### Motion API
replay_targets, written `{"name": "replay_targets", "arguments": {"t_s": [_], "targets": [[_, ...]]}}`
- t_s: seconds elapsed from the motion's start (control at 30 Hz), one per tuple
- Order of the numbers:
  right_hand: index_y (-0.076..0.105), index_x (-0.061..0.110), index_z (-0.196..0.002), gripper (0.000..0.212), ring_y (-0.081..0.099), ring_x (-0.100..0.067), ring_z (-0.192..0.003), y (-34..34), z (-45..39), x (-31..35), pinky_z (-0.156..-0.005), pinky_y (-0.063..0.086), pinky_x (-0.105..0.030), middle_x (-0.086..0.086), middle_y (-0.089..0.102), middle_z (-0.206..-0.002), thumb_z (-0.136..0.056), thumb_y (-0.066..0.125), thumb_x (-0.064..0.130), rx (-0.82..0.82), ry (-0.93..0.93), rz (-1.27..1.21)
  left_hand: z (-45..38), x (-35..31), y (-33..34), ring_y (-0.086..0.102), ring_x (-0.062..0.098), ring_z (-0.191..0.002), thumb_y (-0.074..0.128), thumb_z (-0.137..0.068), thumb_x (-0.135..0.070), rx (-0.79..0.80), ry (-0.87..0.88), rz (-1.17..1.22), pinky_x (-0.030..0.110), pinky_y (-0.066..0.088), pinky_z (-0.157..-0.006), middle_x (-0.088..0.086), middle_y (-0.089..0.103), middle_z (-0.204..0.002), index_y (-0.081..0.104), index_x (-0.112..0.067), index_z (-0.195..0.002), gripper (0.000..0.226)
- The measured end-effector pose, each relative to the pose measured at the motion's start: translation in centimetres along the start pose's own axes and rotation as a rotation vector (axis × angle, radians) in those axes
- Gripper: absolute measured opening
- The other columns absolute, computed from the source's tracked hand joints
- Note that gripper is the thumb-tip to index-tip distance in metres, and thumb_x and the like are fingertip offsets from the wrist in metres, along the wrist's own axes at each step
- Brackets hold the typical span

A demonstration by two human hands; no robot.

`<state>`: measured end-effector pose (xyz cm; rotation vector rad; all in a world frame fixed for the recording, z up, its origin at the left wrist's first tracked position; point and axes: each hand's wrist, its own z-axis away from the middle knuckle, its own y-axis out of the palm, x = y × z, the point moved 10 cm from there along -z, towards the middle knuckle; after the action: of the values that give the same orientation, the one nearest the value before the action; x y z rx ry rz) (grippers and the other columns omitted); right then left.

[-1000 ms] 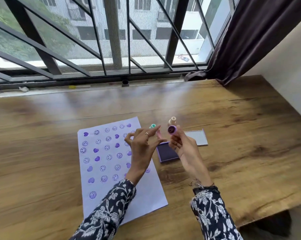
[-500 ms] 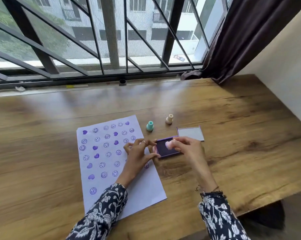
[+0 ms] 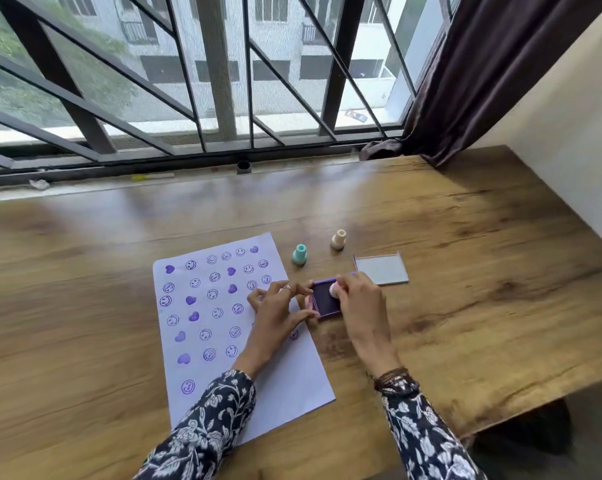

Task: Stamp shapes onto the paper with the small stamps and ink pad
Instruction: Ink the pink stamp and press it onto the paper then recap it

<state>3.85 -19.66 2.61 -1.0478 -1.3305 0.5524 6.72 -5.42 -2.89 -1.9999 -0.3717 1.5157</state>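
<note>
A barred window [image 3: 202, 74] spans the far side, with a dark curtain [image 3: 472, 81] gathered at its right end and a pale wall [image 3: 569, 133] beyond that. Below them the wooden bench [image 3: 466, 237] fills most of the view. On it lies a white sheet of paper [image 3: 292, 386], set at a slight angle, its far and left parts covered with purple smiley faces and solid purple hearts, while its near right part is bare. Both forearms come in from the near edge in dark floral sleeves [image 3: 206, 427]. The left hand [image 3: 275, 313] rests over the right edge of the paper, fingers spread and loosely curled, its fingertips against the left rim of the ink pad [image 3: 322, 306] as if bracing it; it grips nothing. The ink pad, a small purple square tray with a dark inked face, sits on the bench just beside the paper's right edge. The right hand [image 3: 356, 303] is closed around a small pink stamp [image 3: 334, 289], pinching it by the fingertips with its face down on the pad's far right corner. The pad's grey lid [image 3: 381, 269] lies flat just beyond and to the right of the pad. Two more stamps stand upright on the bench past the pad: a teal stamp [image 3: 299, 254] near the paper's top right corner, and a cream stamp [image 3: 338, 239] a little farther back to its right, the two apart from each other.
</note>
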Motion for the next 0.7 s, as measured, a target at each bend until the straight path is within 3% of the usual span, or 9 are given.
{"name": "replay_targets", "arguments": {"t_s": [0.2,0.33,0.43,0.5,0.63,0.7], "targets": [[0.065,0.008,-0.085,0.009,0.056,-0.021,-0.074,-0.2,0.2,-0.2,-0.062,0.036,-0.028,-0.009,0.064,-0.089,-0.087,0.058,0.014,-0.006,0.017,-0.023,0.1,-0.8,-1.2,0.048,0.002,-0.107,0.077,-0.065,-0.035,0.04,0.02,0.057,0.029,0.013,-0.074,-0.026,0.056,-0.108,0.058,-0.028,-0.09,0.032],[0.068,0.016,-0.082,0.004,0.061,-0.018,-0.075,-0.9,1.9,0.3,-0.063,0.041,-0.025,0.0,0.063,-0.08,-0.078,0.068,0.017,-0.044,0.133,-0.246,2.3,0.7,-5.3,0.052,-0.015,-0.098,0.076,-0.068,-0.035,0.026,0.004,0.085,0.019,0.015,-0.088,-0.031,0.062,-0.094,0.055,-0.029,-0.085,0.028],[0.069,0.023,-0.087,0.015,0.062,0.0,-0.072,1.4,5.9,3.3,-0.063,0.045,-0.013,0.006,0.066,-0.08,-0.073,0.073,0.019,0.047,0.157,-0.392,5.4,3.6,-9.4,0.053,-0.015,-0.096,0.076,-0.07,-0.035,-0.021,-0.045,0.024,0.031,0.02,-0.09,-0.032,0.063,-0.09,0.047,-0.04,-0.082,0.031],[0.069,0.022,-0.089,0.017,0.062,0.003,-0.072,4.0,8.9,5.7,-0.064,0.045,-0.008,0.005,0.068,-0.083,-0.073,0.074,0.017,0.137,0.143,-0.429,7.6,5.3,-11.7,0.056,-0.013,-0.091,0.074,-0.068,-0.042,-0.063,-0.068,-0.025,0.039,0.028,-0.091,-0.039,0.061,-0.086,0.049,-0.039,-0.082,0.028],[0.068,0.013,-0.094,0.012,0.066,-0.018,-0.081,7.3,13.0,9.6,-0.075,0.049,-0.028,-0.007,0.068,-0.093,-0.082,0.066,0.016,0.265,0.079,-0.307,10.3,7.7,-13.6,0.058,0.012,-0.102,0.066,-0.067,-0.05,-0.092,-0.121,0.02,0.042,0.028,-0.091,-0.03,0.064,-0.094,0.06,-0.033,-0.088,0.028],[0.067,0.012,-0.094,0.01,0.065,-0.022,-0.082,6.8,13.6,11.8,-0.075,0.051,-0.035,-0.008,0.067,-0.092,-0.085,0.064,0.017,0.233,-0.006,-0.239,10.7,8.1,-13.5,0.057,0.007,-0.104,0.068,-0.067,-0.042,-0.08,-0.138,0.076,0.042,0.026,-0.092,-0.024,0.065,-0.097,0.06,-0.031,-0.09,0.026]]}}
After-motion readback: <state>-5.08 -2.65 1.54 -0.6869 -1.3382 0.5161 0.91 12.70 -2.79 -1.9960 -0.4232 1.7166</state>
